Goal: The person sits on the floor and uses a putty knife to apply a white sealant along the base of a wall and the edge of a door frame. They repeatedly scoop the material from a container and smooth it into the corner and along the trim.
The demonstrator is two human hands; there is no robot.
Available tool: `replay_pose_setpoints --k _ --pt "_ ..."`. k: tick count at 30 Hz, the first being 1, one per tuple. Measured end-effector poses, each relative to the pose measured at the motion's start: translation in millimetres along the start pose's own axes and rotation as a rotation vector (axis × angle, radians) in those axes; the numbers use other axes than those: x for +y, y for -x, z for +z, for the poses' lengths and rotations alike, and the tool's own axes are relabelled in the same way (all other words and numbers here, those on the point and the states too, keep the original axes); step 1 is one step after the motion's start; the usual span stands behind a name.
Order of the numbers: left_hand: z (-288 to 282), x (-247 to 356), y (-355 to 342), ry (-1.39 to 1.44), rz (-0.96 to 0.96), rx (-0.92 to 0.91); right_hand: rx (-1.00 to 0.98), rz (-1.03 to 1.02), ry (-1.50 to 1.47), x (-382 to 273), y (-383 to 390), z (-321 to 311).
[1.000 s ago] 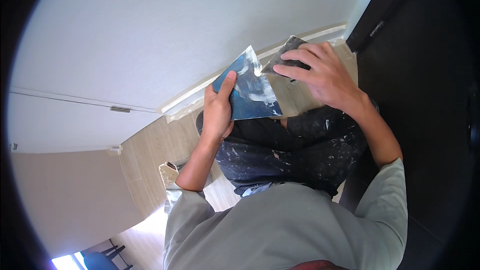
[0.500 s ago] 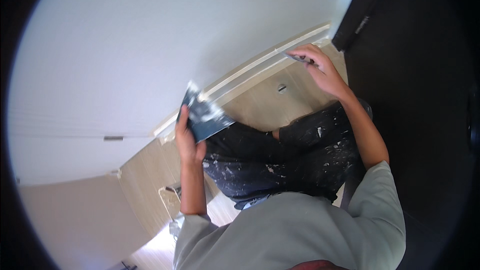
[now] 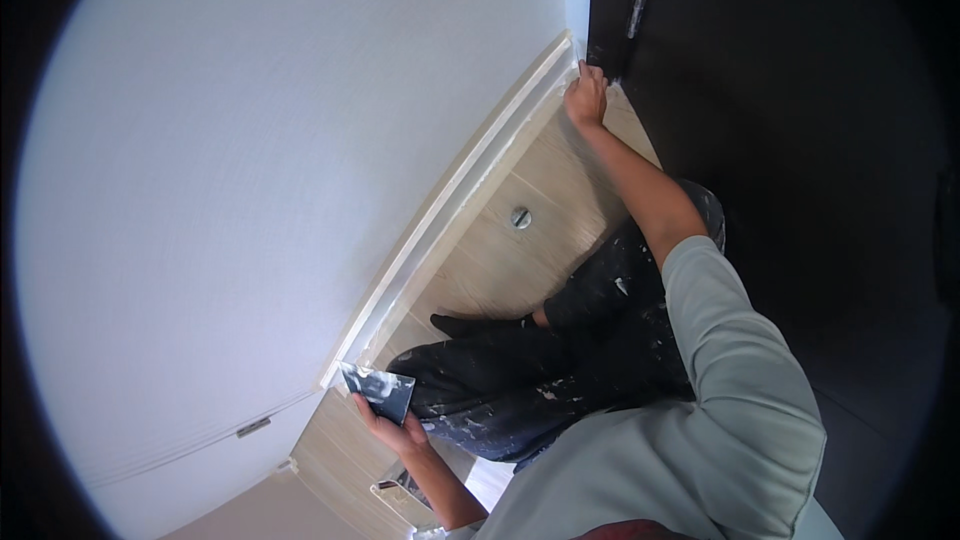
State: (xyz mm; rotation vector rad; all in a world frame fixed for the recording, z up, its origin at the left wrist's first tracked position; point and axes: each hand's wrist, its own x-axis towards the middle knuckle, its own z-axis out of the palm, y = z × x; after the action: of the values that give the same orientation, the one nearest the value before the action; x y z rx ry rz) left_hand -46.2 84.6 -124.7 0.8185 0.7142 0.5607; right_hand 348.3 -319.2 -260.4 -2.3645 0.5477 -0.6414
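My left hand [image 3: 392, 428] grips a flat dark blue plate [image 3: 390, 395] smeared with white filler, low at the near left end of the baseboard. Stretched out to the far end, my right hand [image 3: 586, 98] is closed at the corner where the white baseboard [image 3: 470, 172] meets the dark door frame. A thin scraper blade [image 3: 577, 53] shows only faintly past its fingers; most of the tool is hidden by the hand. Pale tape-like strips run along the baseboard's top and along the floor beside it.
A white wall [image 3: 300, 160] rises on the left, and a dark door [image 3: 740, 110] stands on the right. The wood-look floor [image 3: 480, 265] has a round metal disc [image 3: 521, 217] set in it. My paint-spattered legs lie close by. Behind my left arm sits a pale-rimmed container [image 3: 405, 506].
My right hand has moved with the scraper to the far corner by the door frame. My left hand, with the plate, has dropped lower in view. The view itself has turned.
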Motion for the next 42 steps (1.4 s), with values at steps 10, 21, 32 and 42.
replay_pose_setpoints --k 10,21,32,42 --pt "-13 9 -3 -0.055 0.073 0.010 0.026 0.042 0.144 1 10 43" --pt "-8 10 4 -0.028 0.065 0.036 0.050 0.014 0.247 2 13 59" --pt "-6 9 4 -0.056 0.073 0.051 -0.159 -0.075 0.285 7 2 25" --pt "-9 8 4 -0.041 0.067 0.052 0.015 -0.115 0.194 24 12 38"
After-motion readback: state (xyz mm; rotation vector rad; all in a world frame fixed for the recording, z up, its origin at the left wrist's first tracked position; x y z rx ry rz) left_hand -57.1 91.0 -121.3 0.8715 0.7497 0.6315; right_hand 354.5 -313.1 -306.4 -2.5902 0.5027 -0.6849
